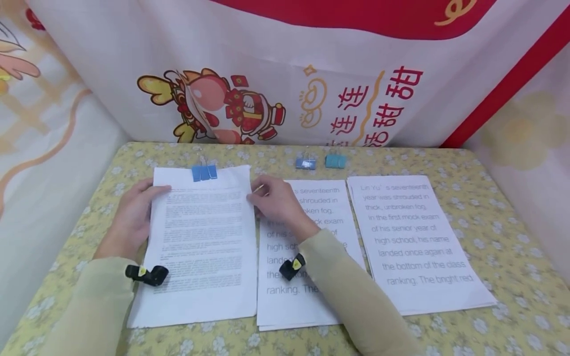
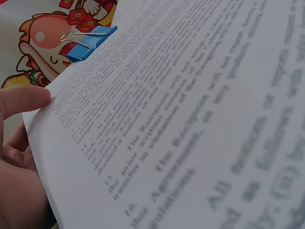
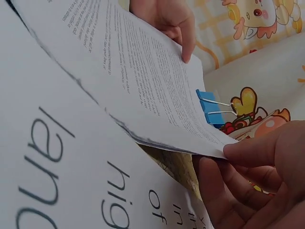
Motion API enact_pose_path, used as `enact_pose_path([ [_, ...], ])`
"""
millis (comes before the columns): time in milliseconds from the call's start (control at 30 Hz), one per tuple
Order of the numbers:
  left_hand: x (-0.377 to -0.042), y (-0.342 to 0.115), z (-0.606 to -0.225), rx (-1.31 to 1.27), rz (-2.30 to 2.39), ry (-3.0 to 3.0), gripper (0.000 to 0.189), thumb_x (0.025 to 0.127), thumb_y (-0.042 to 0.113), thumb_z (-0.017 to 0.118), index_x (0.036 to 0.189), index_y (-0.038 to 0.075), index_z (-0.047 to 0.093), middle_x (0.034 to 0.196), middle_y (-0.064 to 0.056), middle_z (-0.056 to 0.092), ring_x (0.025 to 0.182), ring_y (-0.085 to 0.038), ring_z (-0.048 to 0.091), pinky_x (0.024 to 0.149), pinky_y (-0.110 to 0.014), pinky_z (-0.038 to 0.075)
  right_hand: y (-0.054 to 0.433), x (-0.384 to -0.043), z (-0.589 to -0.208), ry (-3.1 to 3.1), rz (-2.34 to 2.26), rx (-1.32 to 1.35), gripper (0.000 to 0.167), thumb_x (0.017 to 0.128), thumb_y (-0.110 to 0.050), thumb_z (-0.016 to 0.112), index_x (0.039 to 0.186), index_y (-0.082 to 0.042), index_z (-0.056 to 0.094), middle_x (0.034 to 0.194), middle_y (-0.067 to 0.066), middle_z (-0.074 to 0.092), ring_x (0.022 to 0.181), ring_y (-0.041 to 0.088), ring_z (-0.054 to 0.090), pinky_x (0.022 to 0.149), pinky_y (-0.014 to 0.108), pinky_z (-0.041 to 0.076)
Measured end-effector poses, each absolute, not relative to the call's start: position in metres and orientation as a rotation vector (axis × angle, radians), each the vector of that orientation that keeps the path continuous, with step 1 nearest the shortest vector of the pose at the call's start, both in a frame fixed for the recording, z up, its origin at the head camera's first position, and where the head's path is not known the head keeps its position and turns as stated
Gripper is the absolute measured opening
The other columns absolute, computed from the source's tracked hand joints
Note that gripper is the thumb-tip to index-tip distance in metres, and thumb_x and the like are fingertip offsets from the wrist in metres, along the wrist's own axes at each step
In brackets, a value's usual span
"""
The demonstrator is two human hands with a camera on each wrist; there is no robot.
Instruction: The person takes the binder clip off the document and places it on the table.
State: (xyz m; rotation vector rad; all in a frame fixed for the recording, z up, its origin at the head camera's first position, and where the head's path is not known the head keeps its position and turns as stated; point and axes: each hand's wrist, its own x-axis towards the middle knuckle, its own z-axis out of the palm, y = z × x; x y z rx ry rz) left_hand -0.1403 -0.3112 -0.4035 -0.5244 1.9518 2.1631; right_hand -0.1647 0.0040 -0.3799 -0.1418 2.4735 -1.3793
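A stack of small-print paper sheets (image 1: 202, 291) lies at the left, its upper part lifted off the table. My left hand (image 1: 133, 215) pinches its left edge near the top, thumb (image 2: 28, 98) on the printed face and other fingers beneath. At the upper right edge, my right hand (image 1: 280, 202) pinches the same sheets between thumb (image 3: 250, 149) and fingers. A blue binder clip (image 1: 204, 172) sits at the middle of the top edge, wire handles pointing away from the text. My right hand and forearm pass over a middle stack of large-print sheets (image 1: 307, 314).
Another large-print stack (image 1: 414, 237) lies to the right. Behind the stacks on the flowered tablecloth (image 1: 503, 247) stand a blue binder clip (image 1: 306, 163) and a teal binder clip (image 1: 335, 161). A printed curtain (image 1: 378, 54) hangs along the table's far edge.
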Motion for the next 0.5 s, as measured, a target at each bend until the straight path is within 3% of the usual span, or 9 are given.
enact_pose_path([
  [133, -0.1427, -0.3159, -0.4062, -0.501, 2.123, 1.995, 0.066, 0.106, 0.037, 0.071, 0.164, 0.024, 0.043, 0.132, 0.015, 0.063, 0.117, -0.003, 0.063, 0.088, -0.014, 0.057, 0.0044, -0.1621, -0.3833, 2.443, -1.435, -0.130, 0.020, 0.104, -0.019, 0.073, 0.123, -0.015, 0.072, 0.097, 0.003, 0.077, 0.070, 0.018, 0.075, 0.065, 0.029, 0.063],
  [333, -0.1475, -0.3197, -0.4072, -0.426, 2.112, 2.006, 0.043, 0.106, 0.029, 0.072, 0.144, 0.021, 0.053, 0.119, 0.012, 0.072, 0.103, -0.003, 0.073, 0.085, -0.017, 0.060, 0.0061, -0.1617, -0.3866, 2.415, -1.476, -0.154, 0.018, 0.103, -0.016, 0.073, 0.120, -0.014, 0.072, 0.096, 0.005, 0.077, 0.068, 0.019, 0.074, 0.065, 0.030, 0.063],
  [500, -0.1478, -0.3114, -0.4055, -0.513, 2.023, 2.068, 0.060, 0.104, 0.033, 0.074, 0.156, 0.021, 0.047, 0.119, 0.014, 0.070, 0.102, -0.004, 0.074, 0.084, -0.019, 0.062, 0.0070, -0.1621, -0.3900, 2.398, -1.483, -0.138, 0.017, 0.101, -0.016, 0.075, 0.118, -0.014, 0.073, 0.096, 0.004, 0.076, 0.073, 0.018, 0.075, 0.067, 0.029, 0.064],
])
